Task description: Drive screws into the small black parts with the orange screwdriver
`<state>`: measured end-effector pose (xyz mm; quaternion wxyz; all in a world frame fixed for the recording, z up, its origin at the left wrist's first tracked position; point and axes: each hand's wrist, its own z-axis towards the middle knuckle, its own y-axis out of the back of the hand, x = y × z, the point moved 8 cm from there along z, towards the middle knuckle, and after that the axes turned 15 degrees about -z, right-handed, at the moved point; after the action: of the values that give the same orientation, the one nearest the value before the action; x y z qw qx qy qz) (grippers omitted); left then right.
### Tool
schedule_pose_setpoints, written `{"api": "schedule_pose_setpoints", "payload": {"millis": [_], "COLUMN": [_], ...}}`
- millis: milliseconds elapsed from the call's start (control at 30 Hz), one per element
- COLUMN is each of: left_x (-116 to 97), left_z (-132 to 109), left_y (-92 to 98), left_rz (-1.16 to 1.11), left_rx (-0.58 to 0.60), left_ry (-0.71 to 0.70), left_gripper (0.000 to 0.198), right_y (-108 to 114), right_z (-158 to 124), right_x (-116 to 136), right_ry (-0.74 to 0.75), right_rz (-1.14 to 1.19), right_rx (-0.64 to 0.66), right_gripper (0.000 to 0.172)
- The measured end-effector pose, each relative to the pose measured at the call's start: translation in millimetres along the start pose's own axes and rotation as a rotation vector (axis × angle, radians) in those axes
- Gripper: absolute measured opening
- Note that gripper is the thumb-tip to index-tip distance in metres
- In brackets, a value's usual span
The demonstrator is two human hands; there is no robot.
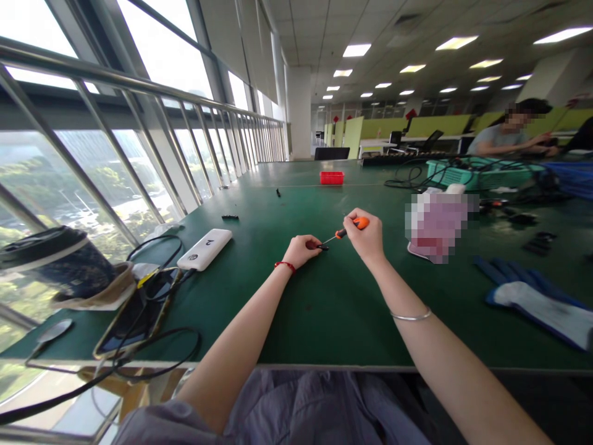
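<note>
My right hand is closed around the orange and black handle of a screwdriver. The thin metal shaft slants down to the left and its tip meets a small black part. My left hand pinches that part low over the green table; the fingers hide most of it, so its kind does not show. Farther off on the tabletop lie a short black strip and a tiny black piece.
Left of my arms are a white power bank, a phone with cables, and a lidded cup. A red box stands ahead. To the right are a blue-white glove, a teal basket and a seated person.
</note>
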<state>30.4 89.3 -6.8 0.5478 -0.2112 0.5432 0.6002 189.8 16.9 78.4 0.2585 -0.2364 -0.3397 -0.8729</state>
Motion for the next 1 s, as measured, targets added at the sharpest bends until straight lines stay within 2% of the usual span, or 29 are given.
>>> {"api": "schedule_pose_setpoints", "payload": {"millis": [333, 533, 700, 867, 1000], "left_x": [0.1, 1.9, 4.4, 5.2, 3.5], "left_z": [0.1, 0.2, 1.3, 1.7, 1.7], "left_y": [-0.8, -1.1, -0.7, -0.5, -1.0], "left_rz": [-0.010, -0.024, -0.022, -0.025, -0.019], "left_rx": [0.012, 0.017, 0.005, -0.002, 0.005], "left_ry": [0.020, 0.025, 0.029, 0.026, 0.018], "left_gripper": [0.016, 0.016, 0.015, 0.015, 0.015], "right_y": [-5.3, -3.9, 0.2, -2.8, -3.0], "right_z": [-1.6, -0.7, -0.9, -2.5, -3.2], "right_x": [-0.4, -5.4, -1.7, 2.4, 3.7], "right_ry": [0.001, -0.070, -0.053, -0.019, -0.014], "right_rz": [-0.009, -0.022, -0.064, -0.103, -0.211], "right_rx": [0.012, -0.015, -0.053, -0.009, -0.006], "right_gripper": [0.021, 0.023, 0.016, 0.031, 0.024]}}
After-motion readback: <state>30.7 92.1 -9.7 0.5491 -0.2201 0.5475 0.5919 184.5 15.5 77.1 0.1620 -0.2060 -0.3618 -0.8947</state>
